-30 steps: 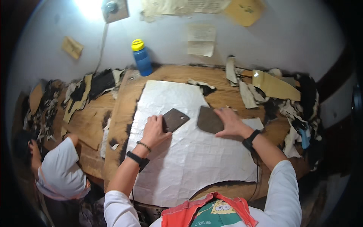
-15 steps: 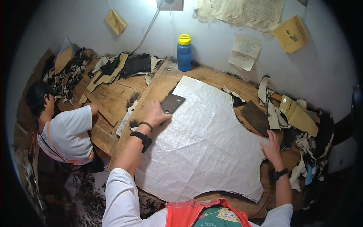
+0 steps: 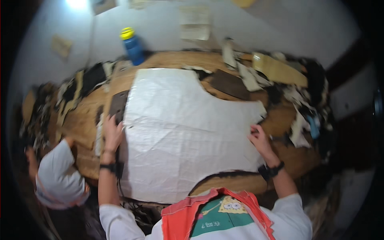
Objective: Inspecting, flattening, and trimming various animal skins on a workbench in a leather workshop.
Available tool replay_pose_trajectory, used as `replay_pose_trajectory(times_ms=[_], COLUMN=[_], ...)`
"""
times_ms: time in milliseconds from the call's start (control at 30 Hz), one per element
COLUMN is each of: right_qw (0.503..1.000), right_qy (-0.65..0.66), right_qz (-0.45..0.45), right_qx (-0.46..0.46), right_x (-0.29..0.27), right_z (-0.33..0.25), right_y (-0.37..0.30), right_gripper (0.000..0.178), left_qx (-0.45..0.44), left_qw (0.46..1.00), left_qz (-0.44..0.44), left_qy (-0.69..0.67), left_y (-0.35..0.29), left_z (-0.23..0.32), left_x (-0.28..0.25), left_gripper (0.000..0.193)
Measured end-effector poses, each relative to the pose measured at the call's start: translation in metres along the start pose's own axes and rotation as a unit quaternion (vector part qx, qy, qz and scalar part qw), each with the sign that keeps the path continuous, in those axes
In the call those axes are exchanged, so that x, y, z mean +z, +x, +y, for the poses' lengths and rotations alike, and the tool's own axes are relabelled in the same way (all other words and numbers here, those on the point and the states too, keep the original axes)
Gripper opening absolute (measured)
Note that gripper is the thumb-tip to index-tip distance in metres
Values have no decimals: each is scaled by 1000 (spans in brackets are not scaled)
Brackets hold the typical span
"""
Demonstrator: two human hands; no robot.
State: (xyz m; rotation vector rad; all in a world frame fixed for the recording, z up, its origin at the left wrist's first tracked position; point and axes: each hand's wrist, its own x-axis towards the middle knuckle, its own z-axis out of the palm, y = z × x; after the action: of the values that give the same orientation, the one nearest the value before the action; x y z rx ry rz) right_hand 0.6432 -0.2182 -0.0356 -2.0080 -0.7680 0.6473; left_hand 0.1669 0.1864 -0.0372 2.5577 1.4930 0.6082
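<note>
A large white sheet (image 3: 172,132), creased and cut with curved notches, lies on the wooden table in front of me. Dark fur shows along its lower edge. At its left edge, my left hand (image 3: 113,134) is blurred, fingers stretched out and thumb apart, touching the near end of a dark brown plate (image 3: 118,103) with holes. That plate lies partly along the sheet's edge. My right hand (image 3: 261,140) is at the sheet's right edge below a corner, fingers curled in toward the thumb. What lies between those fingertips is too blurred to make out.
A blue bottle (image 3: 134,50) with a yellow lid stands near the wall. Another dark brown plate (image 3: 230,84), a tan strip (image 3: 278,70) and several fur and hide scraps (image 3: 298,128) lie to the right. Beyond more scraps on the left, a co-worker's white sleeve (image 3: 60,172) shows.
The whole view has shifted and turned. My left hand and the holed plate have moved from on the sheet to its left edge. My right hand's fingers have gone from spread to curled.
</note>
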Motion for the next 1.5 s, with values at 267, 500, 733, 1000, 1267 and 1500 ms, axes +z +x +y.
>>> replay_pose_trajectory(times_ms=[267,500,733,1000,1267,1500], right_qw=[941,989,846,801,781,939], right_qy=[252,-89,165,141,-295,-267], right_qz=[-131,116,501,581,546,27], right_qx=[184,-31,-76,41,-72,-214], right_x=[-9,-55,-348,-468,-320,-109], right_z=[-60,-120,-70,119,143,13], right_y=[11,55,41,-27,-107,-158], right_gripper=[26,25,63,60,53,70], left_qx=[-124,-223,-279,-275,-262,-277], left_qw=[938,935,908,926,958,951], left_qz=[-85,20,37,34,-8,16], left_qy=[-313,-274,-311,-257,-121,-136], left_y=[-118,-190,-249,-245,-228,-232], left_z=[40,38,31,27,11,23], left_x=[-56,-66,-82,-74,-65,-85], left_gripper=[47,43,35,29,27,28])
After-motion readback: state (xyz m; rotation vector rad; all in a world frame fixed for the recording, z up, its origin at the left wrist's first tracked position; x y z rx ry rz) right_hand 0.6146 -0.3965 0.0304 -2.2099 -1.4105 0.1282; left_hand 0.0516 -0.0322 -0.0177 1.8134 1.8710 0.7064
